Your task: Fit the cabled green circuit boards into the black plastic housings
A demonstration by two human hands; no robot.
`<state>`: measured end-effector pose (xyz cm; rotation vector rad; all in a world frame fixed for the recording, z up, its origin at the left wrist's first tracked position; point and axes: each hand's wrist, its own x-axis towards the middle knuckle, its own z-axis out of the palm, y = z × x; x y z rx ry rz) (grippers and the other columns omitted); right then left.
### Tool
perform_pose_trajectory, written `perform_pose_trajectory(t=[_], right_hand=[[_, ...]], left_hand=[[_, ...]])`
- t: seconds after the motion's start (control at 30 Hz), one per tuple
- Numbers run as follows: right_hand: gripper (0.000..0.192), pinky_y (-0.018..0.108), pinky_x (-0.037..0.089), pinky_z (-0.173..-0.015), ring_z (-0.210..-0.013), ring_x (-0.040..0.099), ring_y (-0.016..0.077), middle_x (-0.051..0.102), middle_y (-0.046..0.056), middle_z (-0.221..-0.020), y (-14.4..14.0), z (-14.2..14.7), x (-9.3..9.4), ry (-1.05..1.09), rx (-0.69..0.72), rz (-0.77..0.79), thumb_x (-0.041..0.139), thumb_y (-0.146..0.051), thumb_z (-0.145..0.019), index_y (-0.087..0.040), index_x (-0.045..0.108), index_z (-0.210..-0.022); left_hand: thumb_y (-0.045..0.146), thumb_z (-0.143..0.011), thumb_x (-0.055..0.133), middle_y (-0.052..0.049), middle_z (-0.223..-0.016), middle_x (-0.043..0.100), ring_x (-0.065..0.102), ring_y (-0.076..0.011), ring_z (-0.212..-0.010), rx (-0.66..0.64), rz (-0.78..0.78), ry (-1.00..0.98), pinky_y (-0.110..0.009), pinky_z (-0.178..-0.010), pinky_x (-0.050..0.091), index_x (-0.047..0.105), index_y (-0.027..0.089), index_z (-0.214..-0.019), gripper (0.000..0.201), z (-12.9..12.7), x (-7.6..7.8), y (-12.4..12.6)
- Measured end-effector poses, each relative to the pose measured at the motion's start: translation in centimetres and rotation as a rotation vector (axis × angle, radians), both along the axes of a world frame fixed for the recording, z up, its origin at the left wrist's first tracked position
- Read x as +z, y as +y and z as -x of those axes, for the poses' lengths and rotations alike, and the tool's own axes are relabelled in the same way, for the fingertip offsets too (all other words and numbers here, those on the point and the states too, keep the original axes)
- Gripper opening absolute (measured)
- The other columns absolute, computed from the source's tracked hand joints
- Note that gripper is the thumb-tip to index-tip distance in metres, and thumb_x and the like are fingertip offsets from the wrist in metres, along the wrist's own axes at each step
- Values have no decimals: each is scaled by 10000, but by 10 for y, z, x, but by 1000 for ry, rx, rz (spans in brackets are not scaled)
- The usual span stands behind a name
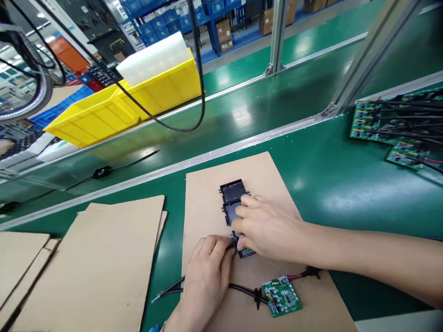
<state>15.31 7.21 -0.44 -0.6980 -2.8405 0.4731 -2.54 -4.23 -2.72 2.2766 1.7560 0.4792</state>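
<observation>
My left hand [208,272] is closed, with thumb and forefinger pinching a black cable [228,247] at the left edge of the lowest black plastic case [246,253]. That case has a green circuit board partly visible in it. My right hand [265,226] is curled over the same case, thumb at its near side, and its fingers hide much of it. Two more open black cases [232,191] lie in a row beyond, the middle one partly under my right fingers. Near my hands lies a loose green circuit board [282,296] with a black cable and red and black wires.
A cardboard sheet [204,198] lies under the work on the green table. Stacked cardboard [104,258] is at left. Wired circuit boards [398,120] are piled at far right. Yellow bins [93,117] stand behind the metal rail, and a black cable [199,92] hangs in a loop.
</observation>
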Motion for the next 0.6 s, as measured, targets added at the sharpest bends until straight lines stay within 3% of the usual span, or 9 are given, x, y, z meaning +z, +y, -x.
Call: perform_pose_trajectory(t=[0.13, 0.27, 0.37, 0.5, 0.6], right_hand=[[223, 333, 317, -619, -834, 482, 260, 620, 84, -721, 11, 27, 3, -203, 79, 3, 824, -316, -730, -153, 671, -740], [102, 345, 346, -689, -900, 509, 267, 661, 79, -817, 13, 52, 4, -325, 147, -22, 773, -199, -748, -178, 691, -804], [105, 352, 362, -691, -891, 529, 269, 651, 74, -768, 7, 61, 6, -360, 154, -20, 765, -158, -732, -173, 686, -799], [88, 352, 382, -680, -863, 527, 251, 638, 77, -821, -1, 35, 13, -241, 117, -34, 712, -134, -780, -152, 647, -838], [132, 344, 399, -755, -894, 517, 234, 614, 67, -888, -2, -10, 19, -41, 16, 16, 699, -248, -843, -159, 607, -874]], left_hand=[[108, -951, 452, -50, -915, 640, 561, -199, -811, -59, -55, -17, -331, -725, 480, 608, 197, -973, 181, 6, -8, 7], [27, -919, 403, -50, -834, 629, 516, -199, -787, -185, -59, -34, -325, -697, 465, 644, 189, -889, 293, 14, -14, 16], [-1, -890, 383, -50, -779, 606, 498, -189, -756, -229, -54, -68, -297, -645, 463, 665, 191, -857, 343, 22, -17, 24], [46, -909, 428, -46, -805, 622, 521, -186, -761, -265, -65, -69, -296, -661, 494, 670, 198, -889, 287, 27, -8, 27], [89, -928, 476, -70, -977, 647, 558, -209, -871, -243, -80, -41, -349, -773, 520, 629, 182, -1099, 248, 24, 4, 20]])
